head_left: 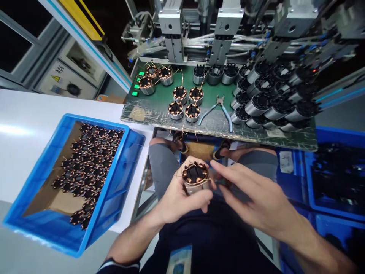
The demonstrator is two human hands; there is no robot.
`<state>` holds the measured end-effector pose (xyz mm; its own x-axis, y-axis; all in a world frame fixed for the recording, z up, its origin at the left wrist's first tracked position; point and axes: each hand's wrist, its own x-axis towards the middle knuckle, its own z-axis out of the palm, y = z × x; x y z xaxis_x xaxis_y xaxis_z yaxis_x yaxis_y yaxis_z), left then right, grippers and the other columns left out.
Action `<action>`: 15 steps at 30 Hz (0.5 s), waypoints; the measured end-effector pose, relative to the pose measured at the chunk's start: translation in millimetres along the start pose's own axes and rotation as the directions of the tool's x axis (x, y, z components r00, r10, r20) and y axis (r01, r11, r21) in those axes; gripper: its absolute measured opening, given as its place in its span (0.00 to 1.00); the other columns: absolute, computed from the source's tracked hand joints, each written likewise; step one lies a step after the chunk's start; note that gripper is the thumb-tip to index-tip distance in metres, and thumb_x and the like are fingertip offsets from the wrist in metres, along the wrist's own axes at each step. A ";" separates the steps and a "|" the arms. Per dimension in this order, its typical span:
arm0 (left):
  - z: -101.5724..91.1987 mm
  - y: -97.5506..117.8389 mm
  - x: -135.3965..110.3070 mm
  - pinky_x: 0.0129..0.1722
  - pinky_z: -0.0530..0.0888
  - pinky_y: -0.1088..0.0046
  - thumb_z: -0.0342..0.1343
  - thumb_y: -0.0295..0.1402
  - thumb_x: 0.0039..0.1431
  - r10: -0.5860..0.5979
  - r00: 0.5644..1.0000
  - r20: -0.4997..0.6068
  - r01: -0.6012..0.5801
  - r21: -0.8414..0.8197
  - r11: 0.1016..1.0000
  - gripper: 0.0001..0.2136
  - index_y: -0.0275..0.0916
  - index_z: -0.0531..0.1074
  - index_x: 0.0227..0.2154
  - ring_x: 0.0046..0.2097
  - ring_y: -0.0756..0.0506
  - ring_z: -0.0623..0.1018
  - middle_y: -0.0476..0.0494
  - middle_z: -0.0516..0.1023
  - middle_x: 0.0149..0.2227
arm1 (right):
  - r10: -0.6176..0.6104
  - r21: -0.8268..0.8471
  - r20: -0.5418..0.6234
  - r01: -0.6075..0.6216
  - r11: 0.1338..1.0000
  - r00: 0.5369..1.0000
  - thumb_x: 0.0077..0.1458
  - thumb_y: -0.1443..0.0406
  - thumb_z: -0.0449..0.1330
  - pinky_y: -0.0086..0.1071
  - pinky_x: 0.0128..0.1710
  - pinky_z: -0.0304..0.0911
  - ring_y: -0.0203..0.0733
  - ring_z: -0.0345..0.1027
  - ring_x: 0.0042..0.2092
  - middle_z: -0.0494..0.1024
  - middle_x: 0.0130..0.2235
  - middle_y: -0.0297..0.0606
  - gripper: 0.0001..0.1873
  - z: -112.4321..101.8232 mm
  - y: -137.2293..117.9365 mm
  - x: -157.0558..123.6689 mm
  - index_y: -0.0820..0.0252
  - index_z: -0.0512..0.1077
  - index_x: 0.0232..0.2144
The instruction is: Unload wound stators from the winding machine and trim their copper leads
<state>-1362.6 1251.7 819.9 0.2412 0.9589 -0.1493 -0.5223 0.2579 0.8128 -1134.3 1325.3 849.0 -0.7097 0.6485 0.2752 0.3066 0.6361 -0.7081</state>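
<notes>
My left hand is wrapped round a motor stator, a metal ring with a black core and copper windings, held above my lap with its open top facing up. Close by on its right, my right hand has its fingers apart; the fingertips are near the copper wire at the stator's edge, and I see nothing held between them. Beyond my hands, several wound stators with loose copper wire ends stand on the green bench. Beside them lies a pair of cutting pliers with blue handles, its jaws pointing away from me.
A blue crate at left holds rows of wound stators. Stators without visible copper are stacked at the bench's right. Machine heads with hoses hang over the back. Blue bins with dark parts stand at right.
</notes>
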 end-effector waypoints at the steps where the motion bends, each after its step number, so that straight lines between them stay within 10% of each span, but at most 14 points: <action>1: 1.7 -1.1 0.9 0.38 0.79 0.75 0.73 0.34 0.68 0.008 1.000 -0.008 -0.008 0.016 1.000 0.24 0.46 0.67 0.58 0.31 0.53 0.81 0.49 0.83 0.42 | 0.017 -0.051 -0.040 -0.019 0.999 0.999 0.69 0.74 0.66 0.39 0.65 0.76 0.48 0.76 0.64 0.80 0.63 0.47 0.44 2.4 -1.8 -2.4 0.50 0.60 0.81; 5: 6.5 -7.2 3.0 0.40 0.75 0.76 0.73 0.31 0.67 0.004 1.000 0.002 -0.004 0.052 0.999 0.32 0.47 0.62 0.66 0.35 0.51 0.78 0.51 0.81 0.37 | 0.046 -0.094 -0.045 -0.050 0.994 0.998 0.70 0.74 0.65 0.46 0.70 0.73 0.55 0.67 0.73 0.70 0.73 0.54 0.44 9.1 -10.4 -8.4 0.54 0.58 0.82; 11: 6.4 -2.0 4.3 0.39 0.77 0.73 0.75 0.33 0.64 -0.007 0.999 -0.044 0.013 0.145 0.989 0.39 0.48 0.62 0.73 0.35 0.49 0.79 0.50 0.82 0.38 | 0.072 0.037 -0.108 -0.068 0.997 0.992 0.69 0.78 0.65 0.26 0.49 0.77 0.36 0.78 0.42 0.81 0.44 0.37 0.34 1.3 -21.0 -23.6 0.59 0.72 0.73; 15: 8.3 4.3 7.2 0.49 0.83 0.65 0.78 0.32 0.60 0.061 0.991 -0.116 -0.015 0.358 0.934 0.21 0.40 0.79 0.53 0.47 0.41 0.87 0.42 0.87 0.43 | 0.017 0.112 -0.104 -0.005 0.994 0.994 0.71 0.73 0.65 0.32 0.44 0.78 0.40 0.78 0.42 0.81 0.43 0.39 0.17 -3.2 -10.1 -33.9 0.55 0.83 0.58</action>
<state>-1356.3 1258.8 827.0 0.1127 0.9800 -0.1639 -0.1986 0.1839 0.9627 -1111.3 1298.2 848.9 -0.6346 0.6991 0.3294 0.2370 0.5817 -0.7781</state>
